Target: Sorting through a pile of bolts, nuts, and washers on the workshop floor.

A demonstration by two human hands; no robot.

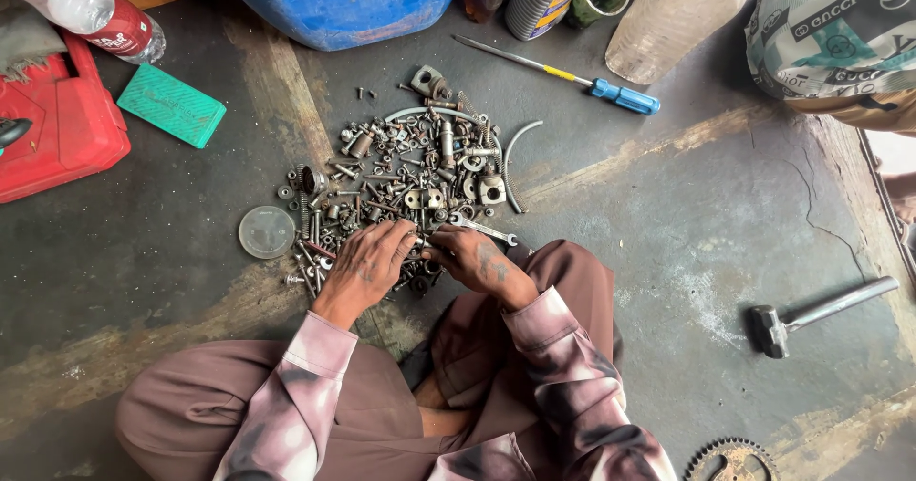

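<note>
sorting pile of bolts point(410, 171): left hand point(367, 263), right hand point(474, 257) close together, grip unclear.

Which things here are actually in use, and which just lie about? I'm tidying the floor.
In use:
left hand
right hand
pile of bolts and nuts
small spanner

Lying about:
blue screwdriver
hammer
green block
red case
round clear lid

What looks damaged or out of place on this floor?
The floor is cracked near its right edge and worn in pale streaks. Bolts and nuts lie in a loose heap, where the left hand and right hand rest. A hammer and a screwdriver lie apart.
</note>
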